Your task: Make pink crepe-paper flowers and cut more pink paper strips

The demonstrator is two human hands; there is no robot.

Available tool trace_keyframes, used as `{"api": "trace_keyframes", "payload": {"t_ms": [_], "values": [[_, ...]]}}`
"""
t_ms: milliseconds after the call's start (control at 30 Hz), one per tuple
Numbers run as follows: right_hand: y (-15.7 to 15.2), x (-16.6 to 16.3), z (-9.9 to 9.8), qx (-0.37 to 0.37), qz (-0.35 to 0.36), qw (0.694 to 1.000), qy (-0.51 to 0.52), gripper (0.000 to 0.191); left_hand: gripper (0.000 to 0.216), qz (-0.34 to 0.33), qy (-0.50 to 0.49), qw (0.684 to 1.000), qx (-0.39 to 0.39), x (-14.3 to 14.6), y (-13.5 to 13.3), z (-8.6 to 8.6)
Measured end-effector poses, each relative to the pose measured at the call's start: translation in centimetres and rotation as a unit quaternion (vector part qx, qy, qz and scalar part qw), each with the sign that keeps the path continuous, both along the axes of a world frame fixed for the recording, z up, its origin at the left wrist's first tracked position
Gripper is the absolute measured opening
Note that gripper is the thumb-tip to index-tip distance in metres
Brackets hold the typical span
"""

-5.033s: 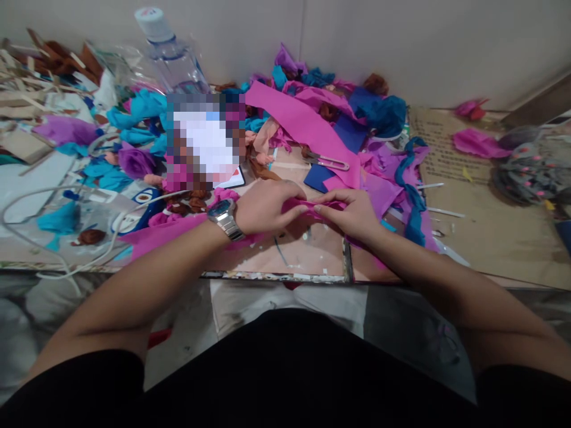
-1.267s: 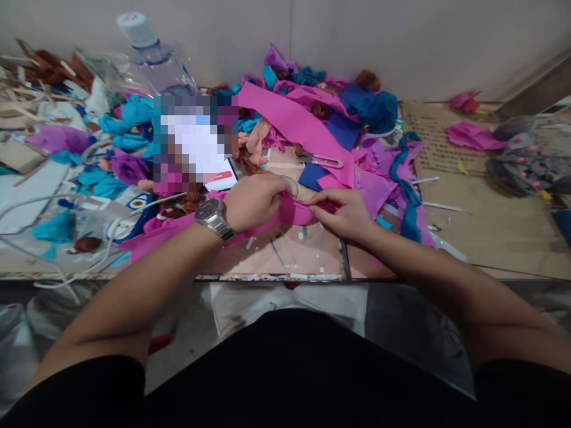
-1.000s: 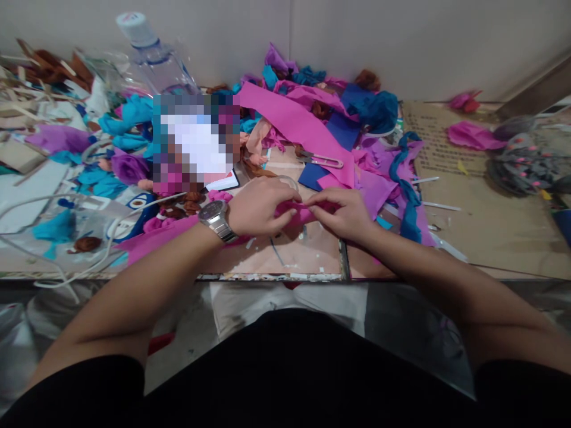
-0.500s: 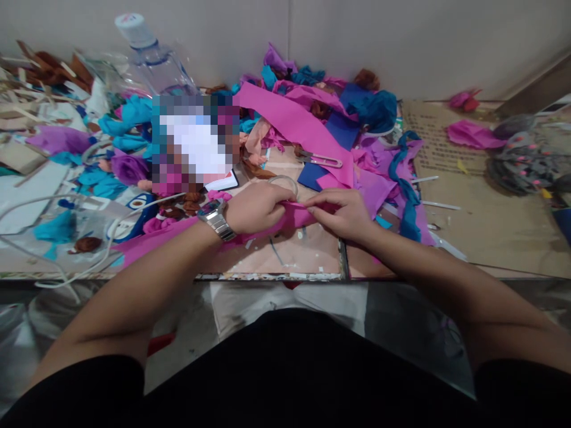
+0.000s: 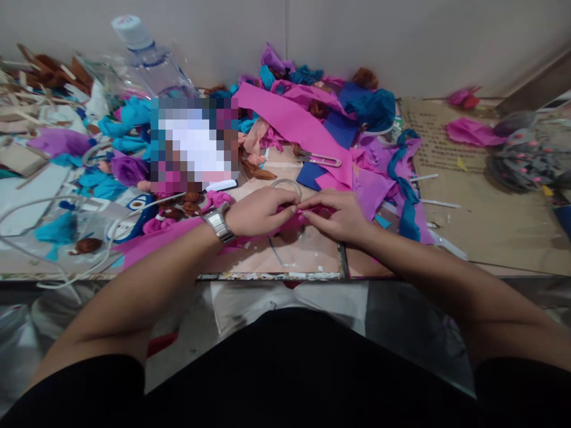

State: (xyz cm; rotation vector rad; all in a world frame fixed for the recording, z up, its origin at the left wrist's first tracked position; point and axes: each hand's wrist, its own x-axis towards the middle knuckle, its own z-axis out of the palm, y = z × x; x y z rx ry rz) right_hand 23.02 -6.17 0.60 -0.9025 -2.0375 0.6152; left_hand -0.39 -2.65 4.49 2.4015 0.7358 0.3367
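Note:
A long strip of pink crepe paper [image 5: 163, 241] runs along the front of the table to between my hands. My left hand [image 5: 261, 211], with a metal-band watch [image 5: 218, 222] on its wrist, pinches the strip between thumb and fingers. Close against it, my right hand [image 5: 341, 215] grips the same strip, its thumb and fingertips bunching the paper. The gathered part is mostly hidden under my fingers. Just beyond my left fingertips lies a ring-shaped roll [image 5: 292, 185], partly covered. Thread snips [image 5: 319, 159] rest on a wide pink sheet [image 5: 285, 122] behind my hands.
A clear bottle [image 5: 156, 68] stands at the back left beside a blurred-out phone screen [image 5: 196, 142]. Crumpled blue paper [image 5: 377, 110] and purple scraps pile up behind. A white cable [image 5: 111, 249] loops at left. Cardboard [image 5: 468, 220] covers the right, with a dark pink-dotted bundle [image 5: 526, 157].
My fingers have shifted on the pink strip, and the part between them is now more bunched. My left hand has turned slightly, with its thumb now stretched along the paper.

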Motion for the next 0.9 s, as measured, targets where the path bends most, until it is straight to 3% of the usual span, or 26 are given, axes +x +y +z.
{"api": "trace_keyframes", "payload": {"t_ms": [200, 600, 900], "values": [[-0.06, -0.09, -0.09, 0.005, -0.011, 1.0, -0.002, 0.01, 0.034, 0.011, -0.016, 1.0, -0.012, -0.02, -0.1, -0.23], [0.5, 0.3, -0.17, 0.099, -0.024, 0.994, -0.049, 0.007, 0.029, 0.035, -0.036, 0.999, -0.01, 0.13, -0.13, -0.45], [0.66, 0.35, -0.64, 0.049, -0.034, 0.997, -0.041, 0.008, 0.03, 0.063, -0.033, 0.997, 0.038, 0.32, -0.24, -0.96]]}}
